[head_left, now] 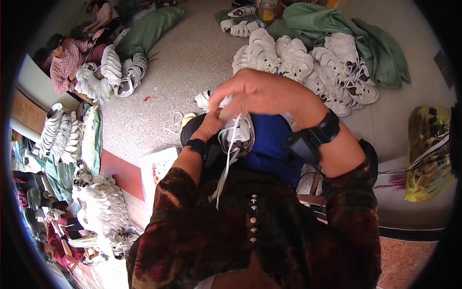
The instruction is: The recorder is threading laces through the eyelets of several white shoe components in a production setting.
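Note:
A white and grey sneaker (pixel 239 136) rests on my lap, over dark and blue cloth. My left hand (pixel 210 125) lies along its left side, fingers closed on the upper part of the shoe; some of them are hidden. Above the shoe my right hand (pixel 248 94) arches over from the right, its fingers curled downward and partly blurred. They seem to pinch a white shoelace (pixel 226 176) at the opening, though the grip itself is smeared. The lace's loose ends hang down over the shoe toward my shirt.
White shoes (pixel 298 60) lie heaped ahead with a green sack (pixel 337 29). At far left two people (pixel 72 60) sit beside stacked shoes (pixel 110 67). More shoe stacks (pixel 101 202) stand at left. A yellow bag (pixel 426 154) is at right, a white bag (pixel 156 164) by my left arm.

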`<control>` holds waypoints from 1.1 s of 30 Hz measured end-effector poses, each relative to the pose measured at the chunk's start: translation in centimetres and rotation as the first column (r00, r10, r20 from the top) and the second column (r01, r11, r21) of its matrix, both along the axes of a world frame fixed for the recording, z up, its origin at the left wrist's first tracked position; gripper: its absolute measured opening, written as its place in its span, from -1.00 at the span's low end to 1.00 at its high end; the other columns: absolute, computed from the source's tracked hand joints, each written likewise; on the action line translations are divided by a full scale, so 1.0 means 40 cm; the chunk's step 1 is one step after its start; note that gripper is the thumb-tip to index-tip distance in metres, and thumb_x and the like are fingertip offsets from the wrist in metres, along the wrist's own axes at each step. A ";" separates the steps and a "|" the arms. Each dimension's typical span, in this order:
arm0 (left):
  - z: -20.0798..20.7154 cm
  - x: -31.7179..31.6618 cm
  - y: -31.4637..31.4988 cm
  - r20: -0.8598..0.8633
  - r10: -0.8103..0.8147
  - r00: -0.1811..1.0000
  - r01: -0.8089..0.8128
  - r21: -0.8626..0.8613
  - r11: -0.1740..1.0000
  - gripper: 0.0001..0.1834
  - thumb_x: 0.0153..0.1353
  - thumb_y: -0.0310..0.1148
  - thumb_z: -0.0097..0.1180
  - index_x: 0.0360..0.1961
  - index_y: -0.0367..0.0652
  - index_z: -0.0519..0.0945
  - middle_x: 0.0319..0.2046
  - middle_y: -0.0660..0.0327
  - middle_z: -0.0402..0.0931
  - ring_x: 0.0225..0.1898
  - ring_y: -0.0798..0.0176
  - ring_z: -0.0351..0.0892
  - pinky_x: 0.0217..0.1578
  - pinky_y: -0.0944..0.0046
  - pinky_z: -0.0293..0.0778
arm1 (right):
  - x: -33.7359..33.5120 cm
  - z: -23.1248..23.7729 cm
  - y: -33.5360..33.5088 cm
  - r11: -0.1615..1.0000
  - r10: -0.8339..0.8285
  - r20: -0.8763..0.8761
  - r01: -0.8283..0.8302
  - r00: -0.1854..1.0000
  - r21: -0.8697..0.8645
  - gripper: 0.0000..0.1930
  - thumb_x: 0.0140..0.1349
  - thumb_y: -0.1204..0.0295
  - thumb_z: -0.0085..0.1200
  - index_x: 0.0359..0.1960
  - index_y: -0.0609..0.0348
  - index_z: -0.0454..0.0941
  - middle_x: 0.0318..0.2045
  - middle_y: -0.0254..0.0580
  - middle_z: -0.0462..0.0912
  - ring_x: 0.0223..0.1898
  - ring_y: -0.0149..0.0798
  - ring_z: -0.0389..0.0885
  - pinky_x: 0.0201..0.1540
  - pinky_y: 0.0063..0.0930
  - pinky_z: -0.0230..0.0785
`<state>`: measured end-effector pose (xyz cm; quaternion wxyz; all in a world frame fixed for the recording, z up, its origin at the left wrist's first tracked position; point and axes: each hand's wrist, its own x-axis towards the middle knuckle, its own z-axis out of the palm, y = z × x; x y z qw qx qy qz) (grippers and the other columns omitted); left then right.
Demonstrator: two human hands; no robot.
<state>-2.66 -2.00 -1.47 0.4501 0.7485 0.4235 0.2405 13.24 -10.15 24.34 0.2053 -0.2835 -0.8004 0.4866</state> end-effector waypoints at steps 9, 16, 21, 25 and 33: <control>-0.045 0.016 0.051 0.094 -0.061 0.994 0.061 0.003 0.998 -0.87 0.11 -0.41 0.08 -0.44 -0.28 0.49 -0.43 0.25 0.49 -0.34 0.39 0.40 -0.24 0.39 0.34 | 0.180 -0.662 0.161 0.487 -0.838 0.203 0.863 0.506 -0.137 -0.98 -0.01 0.58 0.04 -0.51 0.25 0.50 -0.56 -0.32 0.50 -0.53 -0.44 0.45 -0.54 -0.56 0.29; -0.036 0.027 0.042 0.052 -0.024 0.998 0.026 -0.039 0.999 -0.92 0.10 -0.48 0.06 -0.45 -0.30 0.48 -0.38 0.21 0.48 -0.33 0.37 0.41 -0.22 0.38 0.34 | 0.097 -0.674 0.163 0.599 -0.781 -0.105 0.786 0.616 0.155 -0.83 -0.03 0.43 0.12 -0.49 0.31 0.51 -0.50 0.00 0.54 -0.42 -0.08 0.53 -0.32 -0.38 0.36; -0.036 0.017 0.042 0.124 -0.032 0.992 0.035 -0.021 0.999 -0.89 0.09 -0.48 0.10 -0.47 -0.30 0.46 -0.38 0.20 0.48 -0.35 0.36 0.40 -0.23 0.37 0.35 | 0.067 -0.465 0.004 0.977 0.215 0.042 -0.215 0.976 -0.003 -0.92 0.08 0.52 0.04 -0.46 0.31 0.50 -0.25 -0.09 0.54 -0.26 -0.15 0.53 -0.14 -0.41 0.35; -0.035 0.014 0.032 0.142 -0.040 0.989 0.033 0.054 0.998 -0.88 0.04 -0.45 0.15 -0.44 -0.28 0.51 -0.44 0.13 0.50 -0.39 0.25 0.49 -0.31 0.32 0.39 | 0.149 -0.456 0.013 0.903 -0.429 -0.206 0.409 0.879 -0.133 -0.91 0.02 0.53 0.08 -0.44 0.32 0.51 -0.52 -0.19 0.58 -0.46 -0.40 0.51 -0.36 -0.52 0.34; -0.043 0.018 0.041 0.214 -0.051 0.975 0.050 0.011 0.999 -0.88 0.05 -0.44 0.14 -0.45 -0.28 0.51 -0.42 0.15 0.50 -0.38 0.27 0.47 -0.30 0.35 0.38 | 0.178 -0.684 0.150 0.553 -0.805 0.045 0.777 0.591 -0.301 -0.88 -0.07 0.60 0.05 -0.43 0.32 0.52 -0.60 -0.28 0.55 -0.56 -0.44 0.45 -0.47 -0.52 0.32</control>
